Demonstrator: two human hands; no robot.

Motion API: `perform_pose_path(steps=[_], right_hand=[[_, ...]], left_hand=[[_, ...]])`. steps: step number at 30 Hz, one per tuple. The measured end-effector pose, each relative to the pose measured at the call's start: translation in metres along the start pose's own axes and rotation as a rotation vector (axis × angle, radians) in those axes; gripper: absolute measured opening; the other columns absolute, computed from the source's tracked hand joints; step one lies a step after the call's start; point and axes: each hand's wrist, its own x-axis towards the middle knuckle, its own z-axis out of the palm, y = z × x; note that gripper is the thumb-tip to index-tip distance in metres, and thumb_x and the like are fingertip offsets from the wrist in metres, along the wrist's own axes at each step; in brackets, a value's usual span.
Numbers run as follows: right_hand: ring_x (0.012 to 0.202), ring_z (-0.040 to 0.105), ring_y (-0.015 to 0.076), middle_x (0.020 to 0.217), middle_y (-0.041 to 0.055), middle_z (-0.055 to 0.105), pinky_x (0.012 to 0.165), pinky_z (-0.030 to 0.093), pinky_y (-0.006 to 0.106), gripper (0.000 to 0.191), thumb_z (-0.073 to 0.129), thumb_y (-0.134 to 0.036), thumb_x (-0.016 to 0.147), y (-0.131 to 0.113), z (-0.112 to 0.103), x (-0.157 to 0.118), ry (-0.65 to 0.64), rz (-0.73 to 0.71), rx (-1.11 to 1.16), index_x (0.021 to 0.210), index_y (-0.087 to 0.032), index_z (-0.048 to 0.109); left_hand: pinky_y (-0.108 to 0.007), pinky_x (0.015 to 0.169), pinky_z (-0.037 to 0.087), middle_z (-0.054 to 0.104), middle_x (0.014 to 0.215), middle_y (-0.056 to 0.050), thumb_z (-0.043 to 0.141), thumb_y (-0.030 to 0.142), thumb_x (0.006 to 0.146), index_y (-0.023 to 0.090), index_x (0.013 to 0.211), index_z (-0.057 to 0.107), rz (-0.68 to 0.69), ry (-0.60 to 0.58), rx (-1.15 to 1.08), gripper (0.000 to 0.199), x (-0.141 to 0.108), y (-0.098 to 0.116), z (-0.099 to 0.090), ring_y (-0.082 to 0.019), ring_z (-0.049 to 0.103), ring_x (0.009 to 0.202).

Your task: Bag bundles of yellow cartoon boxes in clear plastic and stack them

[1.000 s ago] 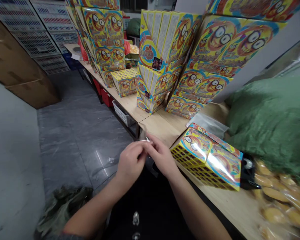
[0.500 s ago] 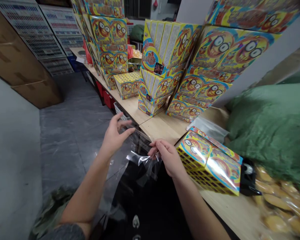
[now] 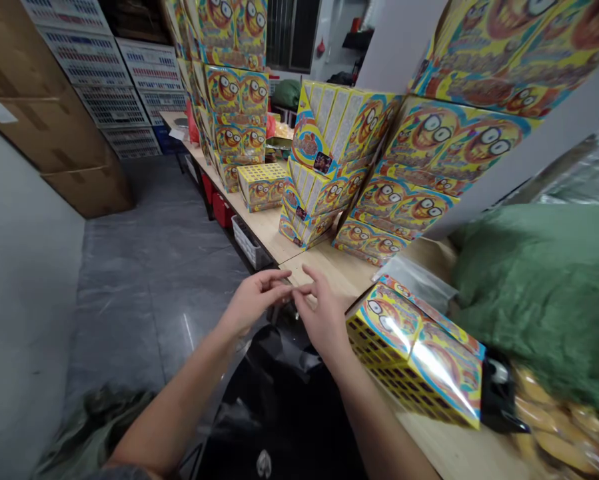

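My left hand (image 3: 256,299) and my right hand (image 3: 323,317) meet at their fingertips, low in the middle of the head view. Clear plastic film (image 3: 289,347) hangs below the fingers over my dark clothing, its upper edge pinched between them. The thumb and fingers of my left hand are closed on it; my right thumb and a finger pinch it too, with the index finger raised. Right of my right hand, a yellow carton with cartoon faces (image 3: 409,333) lies tilted at the table's edge, beside a black tape dispenser-like object (image 3: 502,393).
Stacks of similar cartons (image 3: 419,150) stand along the wooden table (image 3: 324,267). A green sack (image 3: 534,287) and bagged yellow round items (image 3: 562,427) are at the right. Brown boxes (image 3: 74,133) and crates stand at the left; a white basket (image 3: 249,240) sits under the table.
My left hand has moved right to meet my right hand, and its fingers have closed on the film. The view has tilted up slightly, so the stacks appear lower.
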Motion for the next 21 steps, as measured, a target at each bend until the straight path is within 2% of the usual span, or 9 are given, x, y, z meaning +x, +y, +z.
perform_pose_path(steps=[2,4,6,8,10,12,15,18,21], right_hand=[[0.078,0.065,0.0165,0.079,-0.0002,0.068,0.077,0.051,0.033,0.036,0.051,-0.024,0.087,0.004,0.003,0.002,-0.013,0.101,0.117,0.122,-0.019,0.045],[0.074,0.065,0.0154,0.075,-0.0018,0.066,0.075,0.050,0.031,0.030,0.051,-0.024,0.087,0.010,0.004,0.001,0.017,0.117,0.143,0.116,-0.019,0.046],[0.080,0.064,0.0168,0.080,0.0005,0.067,0.077,0.049,0.033,0.027,0.053,-0.022,0.087,0.013,0.004,-0.002,0.103,0.030,0.046,0.113,-0.019,0.048],[0.089,0.061,0.0198,0.088,0.0046,0.067,0.081,0.047,0.036,0.021,0.057,-0.019,0.084,0.011,0.002,-0.006,0.270,-0.142,-0.142,0.105,-0.019,0.055],[0.090,0.057,0.0209,0.089,0.0064,0.065,0.083,0.046,0.036,0.014,0.061,-0.016,0.081,0.005,0.001,-0.009,0.405,-0.310,-0.311,0.095,-0.020,0.062],[0.083,0.056,0.0192,0.084,0.0059,0.065,0.080,0.047,0.034,0.014,0.063,-0.013,0.081,-0.001,0.000,-0.012,0.393,-0.394,-0.379,0.092,-0.019,0.065],[0.079,0.056,0.0179,0.083,0.0068,0.067,0.077,0.048,0.031,0.016,0.060,-0.011,0.083,-0.006,0.000,-0.013,0.296,-0.402,-0.382,0.097,-0.015,0.065],[0.078,0.058,0.0175,0.082,0.0073,0.067,0.076,0.049,0.031,0.013,0.057,-0.010,0.084,-0.005,0.002,-0.013,0.301,-0.382,-0.400,0.094,-0.014,0.065],[0.074,0.058,0.0167,0.076,0.0063,0.065,0.072,0.048,0.029,0.010,0.055,-0.008,0.083,-0.004,0.004,-0.011,0.339,-0.383,-0.425,0.084,-0.015,0.063]], left_hand=[[-0.021,0.067,0.048,0.071,0.081,-0.003,0.078,0.028,0.066,0.016,0.101,0.064,-0.085,-0.049,-0.107,0.040,-0.002,0.000,0.000,-0.010,0.063,0.071],[-0.024,0.073,0.050,0.072,0.086,-0.006,0.080,0.027,0.063,0.014,0.092,0.065,-0.163,-0.075,-0.177,0.035,-0.002,-0.002,-0.001,-0.012,0.066,0.077],[-0.026,0.076,0.050,0.072,0.090,-0.007,0.079,0.029,0.065,0.013,0.087,0.067,-0.182,-0.064,-0.201,0.030,-0.002,-0.006,-0.002,-0.013,0.066,0.079],[-0.027,0.079,0.050,0.072,0.092,-0.007,0.076,0.032,0.068,0.013,0.088,0.069,-0.153,-0.040,-0.172,0.028,-0.002,-0.009,-0.001,-0.014,0.066,0.081],[-0.029,0.080,0.050,0.071,0.091,-0.007,0.072,0.032,0.072,0.015,0.091,0.070,-0.074,-0.024,-0.069,0.026,-0.002,-0.011,0.001,-0.015,0.065,0.083],[-0.029,0.081,0.049,0.070,0.090,-0.006,0.068,0.030,0.076,0.016,0.091,0.072,0.056,-0.022,0.107,0.020,-0.004,-0.009,0.003,-0.016,0.064,0.085],[-0.026,0.080,0.047,0.067,0.089,-0.004,0.063,0.023,0.081,0.019,0.088,0.073,0.277,-0.020,0.406,0.013,-0.010,-0.004,0.006,-0.014,0.061,0.084],[-0.023,0.076,0.046,0.063,0.084,-0.002,0.059,0.017,0.084,0.020,0.091,0.072,0.426,0.009,0.588,0.016,-0.016,0.000,0.010,-0.012,0.058,0.080],[-0.022,0.072,0.046,0.060,0.082,-0.002,0.057,0.017,0.086,0.021,0.094,0.071,0.511,0.033,0.669,0.016,-0.021,0.000,0.015,-0.011,0.057,0.078]])
